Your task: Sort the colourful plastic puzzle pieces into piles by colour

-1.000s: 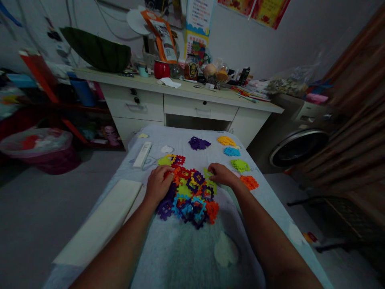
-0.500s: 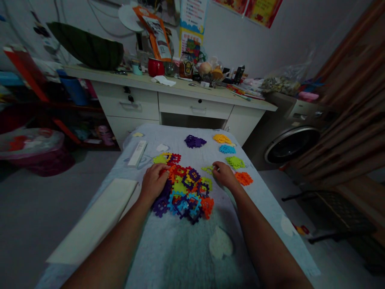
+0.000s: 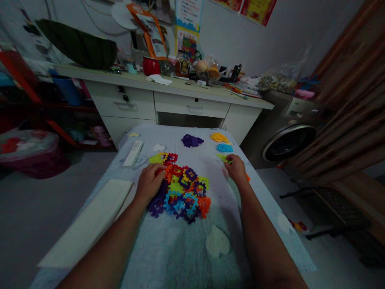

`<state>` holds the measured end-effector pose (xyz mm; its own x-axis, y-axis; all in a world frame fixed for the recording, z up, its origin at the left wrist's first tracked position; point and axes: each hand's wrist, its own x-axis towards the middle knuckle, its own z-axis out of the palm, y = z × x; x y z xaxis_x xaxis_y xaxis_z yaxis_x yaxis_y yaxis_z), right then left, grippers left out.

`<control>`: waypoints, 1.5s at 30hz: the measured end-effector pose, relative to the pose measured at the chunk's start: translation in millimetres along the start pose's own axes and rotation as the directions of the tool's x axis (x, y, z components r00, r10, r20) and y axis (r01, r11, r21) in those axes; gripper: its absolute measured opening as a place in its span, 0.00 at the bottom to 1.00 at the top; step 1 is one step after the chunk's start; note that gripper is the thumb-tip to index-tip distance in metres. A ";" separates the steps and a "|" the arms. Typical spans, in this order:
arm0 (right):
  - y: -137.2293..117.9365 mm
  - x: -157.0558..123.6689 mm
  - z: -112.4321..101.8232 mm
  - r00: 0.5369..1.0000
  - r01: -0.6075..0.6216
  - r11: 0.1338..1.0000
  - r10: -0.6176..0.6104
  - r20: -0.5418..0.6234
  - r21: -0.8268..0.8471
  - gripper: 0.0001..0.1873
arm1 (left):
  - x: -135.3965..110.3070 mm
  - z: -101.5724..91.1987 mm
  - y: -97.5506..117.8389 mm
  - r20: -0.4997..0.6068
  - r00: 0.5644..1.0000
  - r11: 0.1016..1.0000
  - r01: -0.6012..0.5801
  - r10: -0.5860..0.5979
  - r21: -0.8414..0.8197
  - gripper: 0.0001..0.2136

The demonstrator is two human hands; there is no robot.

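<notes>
A mixed heap of notched plastic building tiles (image 3: 180, 192) in purple, red, green, blue and orange lies on the cloth-covered table. My left hand (image 3: 149, 180) rests at its left edge, fingers curled and closed about an orange tile (image 3: 161, 170) that shows only in part. Farther right, my right hand (image 3: 236, 168) pinches a green tile (image 3: 224, 157) above the place of the green pile, which the hand mostly hides. Sorted piles lie beyond: purple tiles (image 3: 191, 140), yellow tiles (image 3: 219, 137) and blue tiles (image 3: 224, 147). Orange tiles (image 3: 248, 177) peek out behind my right wrist.
A white box (image 3: 132, 154) and a long white board (image 3: 90, 224) lie along the table's left side. Behind the table stands a desk (image 3: 177, 90) loaded with jars and a red cup (image 3: 150, 66). A washing machine (image 3: 288, 132) is at the right.
My right hand has moved right and away from me with the green tile, from beside the heap to the green pile. My left hand stays at the heap. The view has shifted slightly.
</notes>
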<state>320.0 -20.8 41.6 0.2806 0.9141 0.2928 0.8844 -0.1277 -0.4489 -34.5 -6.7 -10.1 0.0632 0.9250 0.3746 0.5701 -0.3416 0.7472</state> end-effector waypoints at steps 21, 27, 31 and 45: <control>54.9 10.9 -4.6 0.956 -0.209 0.976 0.189 -0.224 -0.067 0.16 | -0.2 -0.3 1.9 -0.009 1.000 1.000 0.028 -0.027 0.015 0.11; 32.7 7.9 -5.0 0.977 -0.110 0.993 0.099 -0.189 -0.052 0.19 | 0.4 -1.0 3.5 -0.001 0.999 0.999 0.036 -0.036 0.006 0.12; 27.3 6.9 -3.2 0.985 -0.076 0.995 0.066 -0.157 -0.058 0.20 | 0.8 -0.7 2.5 -0.006 0.999 0.999 0.036 -0.036 0.004 0.12; 45.7 5.7 -10.5 0.919 -0.374 0.927 0.365 -0.148 -0.037 0.30 | 1.2 -2.4 4.8 0.013 1.000 1.000 0.022 -0.022 0.011 0.12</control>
<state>365.9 -25.4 31.6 0.6361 0.7365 0.2299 0.7283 -0.4747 -0.4942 -33.7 -7.6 -4.8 0.0613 0.9343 0.3511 0.5807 -0.3195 0.7488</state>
